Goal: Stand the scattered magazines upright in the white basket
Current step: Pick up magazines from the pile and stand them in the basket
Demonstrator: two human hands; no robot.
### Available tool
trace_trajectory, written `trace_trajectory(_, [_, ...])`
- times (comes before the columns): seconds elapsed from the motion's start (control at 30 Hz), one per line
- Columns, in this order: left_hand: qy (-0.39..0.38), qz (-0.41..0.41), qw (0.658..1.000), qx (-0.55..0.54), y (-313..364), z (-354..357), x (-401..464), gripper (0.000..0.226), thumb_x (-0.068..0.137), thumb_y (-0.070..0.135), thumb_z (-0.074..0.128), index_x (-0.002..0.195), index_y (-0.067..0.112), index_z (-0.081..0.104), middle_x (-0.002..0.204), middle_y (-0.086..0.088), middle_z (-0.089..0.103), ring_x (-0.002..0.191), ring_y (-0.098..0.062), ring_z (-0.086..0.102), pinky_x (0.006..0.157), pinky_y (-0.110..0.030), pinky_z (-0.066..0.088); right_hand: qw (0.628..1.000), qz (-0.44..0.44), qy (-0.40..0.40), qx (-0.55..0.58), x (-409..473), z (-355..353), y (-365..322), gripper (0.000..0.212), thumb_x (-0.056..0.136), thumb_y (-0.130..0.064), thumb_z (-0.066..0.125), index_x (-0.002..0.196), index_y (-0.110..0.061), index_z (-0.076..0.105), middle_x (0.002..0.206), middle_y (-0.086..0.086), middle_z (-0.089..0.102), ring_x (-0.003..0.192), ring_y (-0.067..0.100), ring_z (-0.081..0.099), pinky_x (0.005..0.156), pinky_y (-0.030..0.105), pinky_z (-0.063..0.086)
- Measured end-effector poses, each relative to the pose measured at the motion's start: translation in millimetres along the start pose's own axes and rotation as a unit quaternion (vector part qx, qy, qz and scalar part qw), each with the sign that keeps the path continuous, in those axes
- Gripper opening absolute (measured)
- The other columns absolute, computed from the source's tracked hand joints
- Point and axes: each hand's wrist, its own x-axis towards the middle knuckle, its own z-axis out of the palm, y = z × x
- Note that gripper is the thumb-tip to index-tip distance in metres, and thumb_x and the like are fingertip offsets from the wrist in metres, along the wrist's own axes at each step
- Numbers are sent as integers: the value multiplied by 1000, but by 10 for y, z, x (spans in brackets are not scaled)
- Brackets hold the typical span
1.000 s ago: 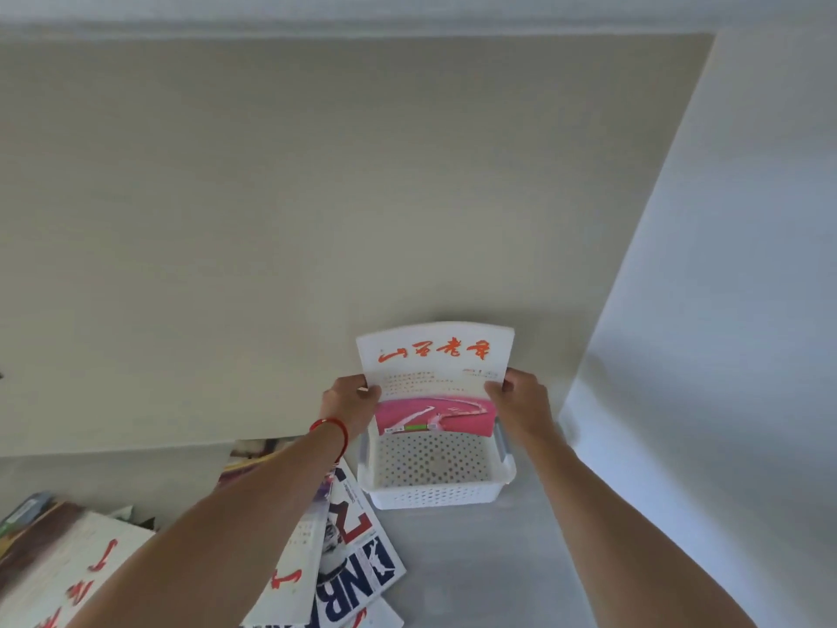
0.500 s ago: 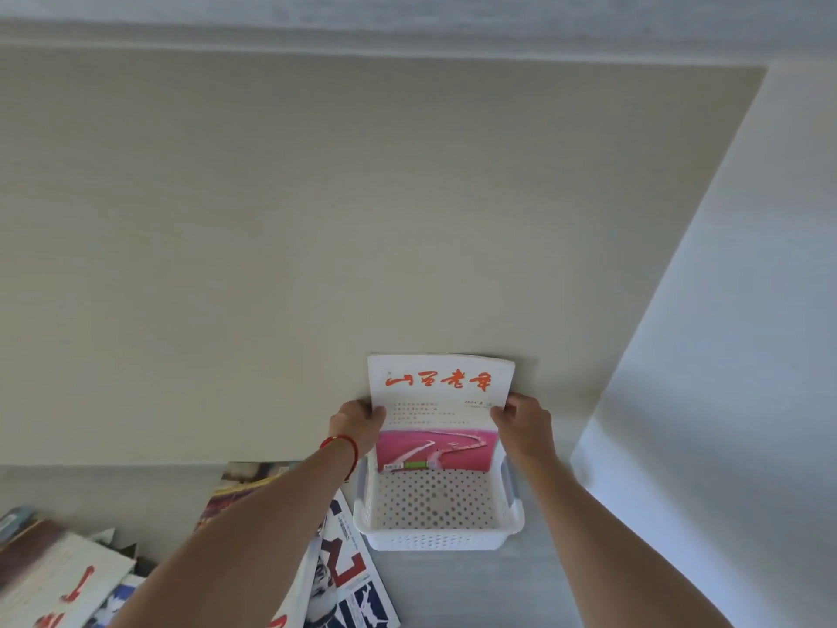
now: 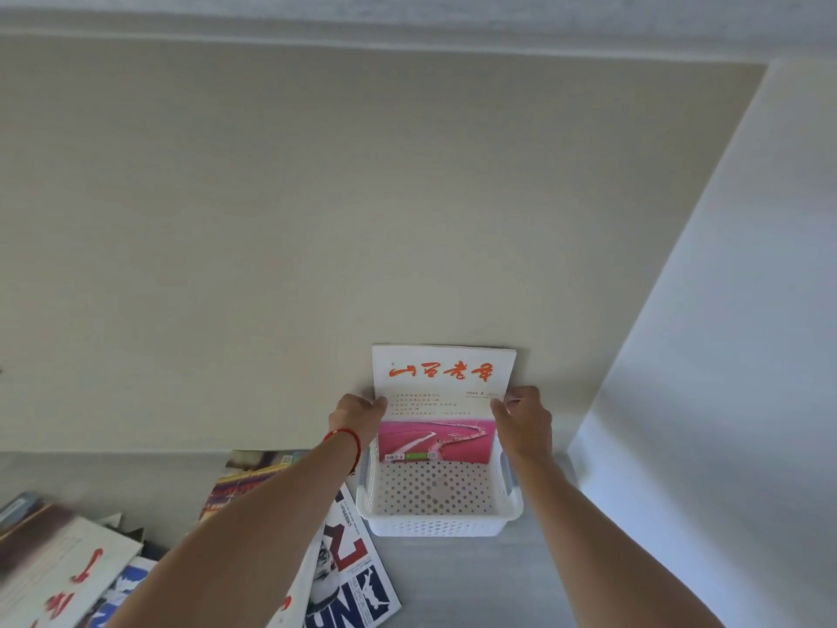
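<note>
Both hands are on it right now: left hand (image 3: pixel 358 412) and right hand (image 3: pixel 525 417) each pinch a side edge of the red-titled magazine (image 3: pixel 441 392), which stands upright against the back of the white basket (image 3: pixel 439 523). Looks like the first one going in, so next I'd just let go gently and check it doesn't flop forward, then grab from the scattered pile (image 3: pixel 348 568) left of the basket. Grey tabletop (image 3: pixel 475 582), plain beige wall (image 3: pixel 317 219), a corner on the right.
</note>
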Motion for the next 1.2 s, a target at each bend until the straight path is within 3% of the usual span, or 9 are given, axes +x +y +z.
trace_trajectory(0.13, [23,19,999,-43,-51,-22,-286,20,102,30,47,103,13,58,100,-12,69,91,-30,72,84,-45,62,1000,-9,-12,-23,-173,-86,84,41,99,-24,63,133,-6,52,126,15,68,113,31,66,97,43,54])
trace_trajectory(0.33, [37,107,994,6,-386,-326,-875,19,101,28,40,104,19,57,90,-4,67,70,-18,60,57,-29,47,994,-97,13,-53,-727,-155,70,13,100,-16,58,111,-11,62,110,5,69,101,22,66,84,38,56])
trace_trajectory(0.43, [65,117,991,15,-721,-534,-1169,17,101,27,47,103,18,61,93,-2,69,83,-23,66,75,-38,55,989,-136,-30,-44,-1131,-85,35,5,97,-13,62,97,-17,67,94,-7,70,87,11,67,73,23,53])
trace_trajectory(0.53, [59,119,990,54,-1313,-747,-1368,12,101,27,47,98,22,58,95,2,67,86,-18,65,72,-32,55,970,-175,-156,-66,-1590,144,-32,7,97,-13,65,95,-20,67,96,-12,68,87,4,65,69,8,46])
trace_trajectory(0.67, [5,93,976,199,-2191,-1122,-1448,28,91,21,60,120,23,62,129,-1,62,116,-19,57,92,-30,48,915,-199,-318,-149,-2183,712,-112,17,100,-20,60,116,-18,66,116,-6,69,100,5,65,92,23,55])
trace_trajectory(0.73, [-38,96,958,267,-2506,-1291,-1457,46,93,27,58,139,25,55,155,-2,45,147,-25,36,117,-38,35,894,-180,-371,-177,-2475,1021,-131,34,100,-21,58,134,-18,60,136,-2,63,113,13,64,91,25,53])
trace_trajectory(0.83, [-117,105,915,371,-2915,-1420,-1531,59,101,40,44,158,31,30,171,-1,11,158,-24,7,128,-48,13,864,-151,-424,-225,-2890,1430,-87,57,99,-17,57,154,-20,41,157,-1,41,129,21,56,93,28,51])
trace_trajectory(1.0, [-144,163,872,439,-3217,-1446,-1780,69,97,45,41,161,35,16,171,5,9,158,-20,4,128,-51,3,828,-141,-417,-347,-3257,1784,38,69,99,-25,54,159,-28,20,170,1,12,155,28,17,120,56,27])
trace_trajectory(1.2, [-279,291,796,451,-3081,-1374,-2073,57,94,40,43,151,40,39,159,-2,42,155,-20,18,128,-50,2,855,-120,-271,-425,-3480,1602,348,49,103,-44,34,148,-23,37,155,1,42,139,26,42,112,52,35])
